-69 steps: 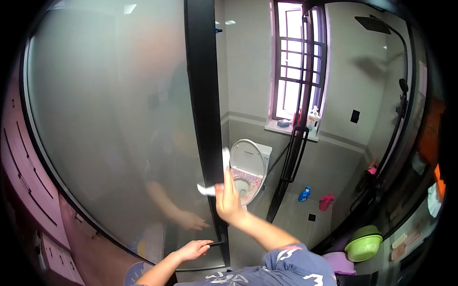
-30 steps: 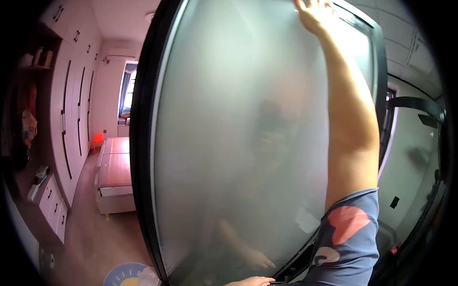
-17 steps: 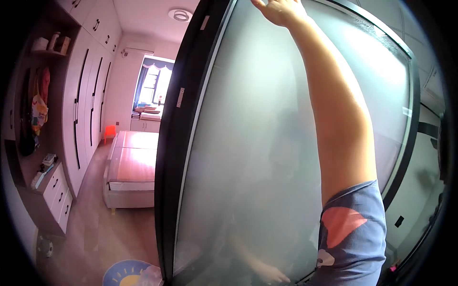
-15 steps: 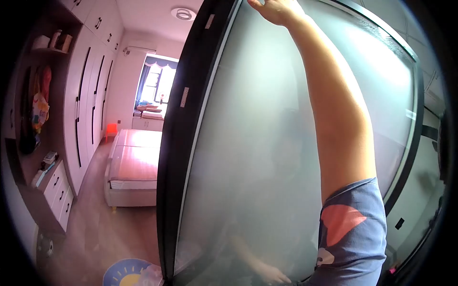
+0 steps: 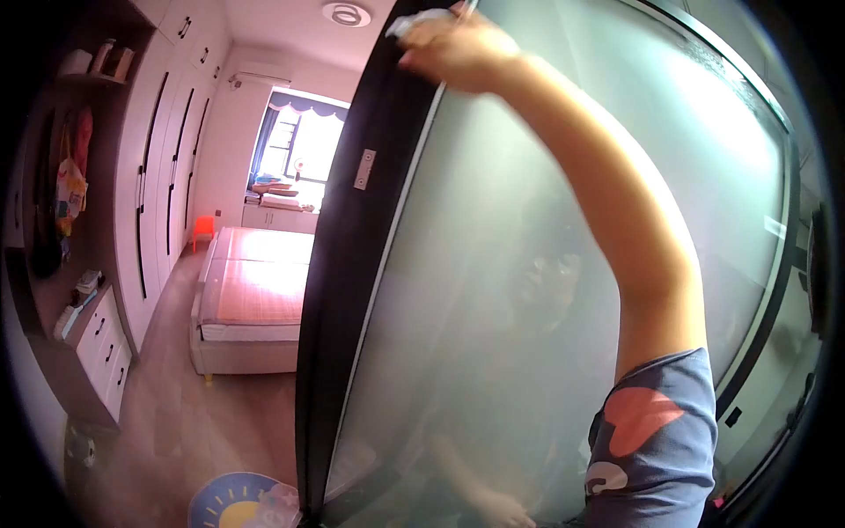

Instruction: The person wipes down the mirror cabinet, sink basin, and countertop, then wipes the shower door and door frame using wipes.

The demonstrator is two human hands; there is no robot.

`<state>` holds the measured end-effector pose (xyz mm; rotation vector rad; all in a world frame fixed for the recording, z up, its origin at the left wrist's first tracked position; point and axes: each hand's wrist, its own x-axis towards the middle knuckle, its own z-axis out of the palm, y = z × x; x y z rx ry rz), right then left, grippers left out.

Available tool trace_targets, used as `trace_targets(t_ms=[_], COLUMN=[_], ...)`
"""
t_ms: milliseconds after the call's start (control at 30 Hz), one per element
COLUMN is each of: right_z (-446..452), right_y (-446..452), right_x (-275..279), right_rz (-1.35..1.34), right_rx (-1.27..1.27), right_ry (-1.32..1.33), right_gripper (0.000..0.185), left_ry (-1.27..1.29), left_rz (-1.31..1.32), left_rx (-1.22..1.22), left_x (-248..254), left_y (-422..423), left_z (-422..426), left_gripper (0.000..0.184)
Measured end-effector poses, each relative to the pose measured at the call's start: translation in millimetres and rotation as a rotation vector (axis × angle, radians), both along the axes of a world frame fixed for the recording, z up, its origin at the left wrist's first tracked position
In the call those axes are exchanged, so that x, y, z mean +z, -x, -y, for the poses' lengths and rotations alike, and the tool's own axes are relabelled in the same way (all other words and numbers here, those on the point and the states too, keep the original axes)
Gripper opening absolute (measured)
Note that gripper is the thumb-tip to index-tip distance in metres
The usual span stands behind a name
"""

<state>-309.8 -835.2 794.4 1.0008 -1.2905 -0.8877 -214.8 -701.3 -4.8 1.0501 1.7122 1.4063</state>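
Note:
My right arm reaches up across a frosted glass door panel (image 5: 493,290). My right hand (image 5: 462,53) is at the top of the door's black frame (image 5: 352,290). Its fingers are closed around a whitish cloth (image 5: 421,21), pressed against the dark frame. Part of the cloth is hidden by the fingers. A faint reflection of a forearm and hand shows low in the glass. My left hand itself is out of sight.
Left of the door lies a bedroom with a bed (image 5: 255,282), tall white wardrobes (image 5: 167,176) and a drawer unit (image 5: 106,352). A round blue and yellow mat (image 5: 231,506) is on the floor by the door. An orange stool (image 5: 203,229) stands near the wardrobes.
My right hand has moved left and slightly down, from the top of the glass onto the black frame. The cloth now shows in it. The view has shifted slightly.

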Motion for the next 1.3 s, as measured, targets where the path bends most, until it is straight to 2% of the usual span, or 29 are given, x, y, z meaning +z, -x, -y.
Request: trace_targets(t_ms=[33, 100, 167, 233, 300, 333, 367, 433, 467, 500, 533, 567, 633, 667, 700, 733, 767, 833, 867, 933, 967, 1000, 1033, 1067, 1100, 1167, 1200, 1267, 1300], right_z=[5, 7, 10, 24, 40, 40, 38, 34, 34, 36, 37, 37, 36, 36, 37, 39, 37, 33, 33, 32, 26, 19, 16, 5, 3, -9, -12, -16, -25], right_y=[-51, -25, -40, -42, -33, -26, 2, -11, -3, -8, -16, -2, -3, 0, -3, -12, -3, 36, 30, -1, -9, 7, 0, 20, 21, 21, 16, 6, 5], right_x=[13, 61, 67, 56, 70, 75, 93, 76, 65, 43, 24, 11, -31, -51, -74, -85, -101, -148, -170, -228, -254, -306, -339, -381, -394, -369, -340, -263, -221], right_rz=[0.089, 0.007, -0.131, 0.039, -0.032, -0.06, -0.178, -0.112, -0.156, -0.198, -0.128, -0.09, -0.024, 0.001, 0.026, 0.13, 0.106, 0.178, 0.235, 0.333, 0.522, 0.449, 0.538, 0.502, 0.436, 0.302, 0.291, 0.221, 0.158], right_rx=[-0.422, -0.295, -0.446, -0.08, -0.168, -0.175, -0.078, -0.207, -0.17, -0.13, -0.307, -0.21, -0.167, -0.141, -0.114, -0.312, -0.271, -0.021, -0.069, -0.258, -0.312, -0.146, -0.252, -0.142, -0.224, -0.077, -0.092, -0.072, -0.037], right_ry=[0.037, 0.332, 0.461, 0.683, 0.731, 0.685, 0.61, 0.428, 0.316, 0.204, 0.153, 0.135, 0.053, 0.051, 0.049, -0.031, -0.095, -0.023, -0.061, -0.162, -0.297, -0.321, -0.414, -0.477, -0.521, -0.355, -0.282, -0.052, 0.102], right_gripper=[0.043, 0.04, 0.043, 0.051, 0.058, 0.059, 0.052, 0.043, 0.04, 0.036, 0.035, 0.034, 0.039, 0.041, 0.044, 0.05, 0.044, 0.044, 0.045, 0.049, 0.051, 0.053, 0.06, 0.067, 0.069, 0.066, 0.064, 0.059, 0.056], left_ry=[-0.005, -0.008, -0.013, -0.02, -0.03, -0.032, -0.038, -0.047, -0.054, -0.064, -0.077, -0.079, -0.065, 0.01, -0.027, -0.123, -0.078, -0.079, -0.072, 0.005, 0.011, 0.014, 0.018, -0.01, -0.008, -0.022, 0.002, 0.045, 0.065], left_rz=[0.004, 0.015, 0.018, 0.026, 0.035, 0.041, 0.043, 0.053, 0.057, 0.063, 0.064, 0.068, -0.04, 0.014, 0.014, 0.024, 0.049, 0.011, 0.016, 0.038, 0.015, -0.005, -0.027, 0.054, 0.083, 0.091, 0.126, 0.254, 0.267], left_rx=[-0.001, 0.001, 0.005, 0.007, 0.008, 0.004, 0.001, -0.011, -0.021, -0.037, -0.044, -0.056, 0.033, 0.015, 0.034, 0.062, 0.082, 0.097, 0.093, 0.148, 0.128, 0.168, 0.21, 0.207, 0.226, 0.248, 0.221, 0.219, 0.246], left_x=[0, -3, -3, -4, -7, -9, -11, -18, -25, -35, -44, -52, -24, -10, 10, -17, 8, 7, 4, 0, 2, 2, -2, -11, -28, -42, -43, -53, -36], left_y=[3, 3, 4, 7, 8, 8, 6, 6, 7, 9, 10, 10, 1, 0, -6, -3, -10, -11, -14, -15, -17, -21, -21, -18, -18, -19, -19, -24, -32], left_z=[2, 6, 8, 12, 14, 14, 12, 10, 8, 4, -2, -7, -5, -3, 2, -13, -2, 1, 3, 10, 13, 21, 26, 27, 25, 23, 21, 21, 24], left_gripper=[0.039, 0.039, 0.039, 0.039, 0.04, 0.04, 0.04, 0.04, 0.04, 0.04, 0.041, 0.041, 0.046, 0.046, 0.046, 0.045, 0.045, 0.046, 0.046, 0.046, 0.046, 0.045, 0.045, 0.045, 0.046, 0.047, 0.048, 0.048, 0.041])
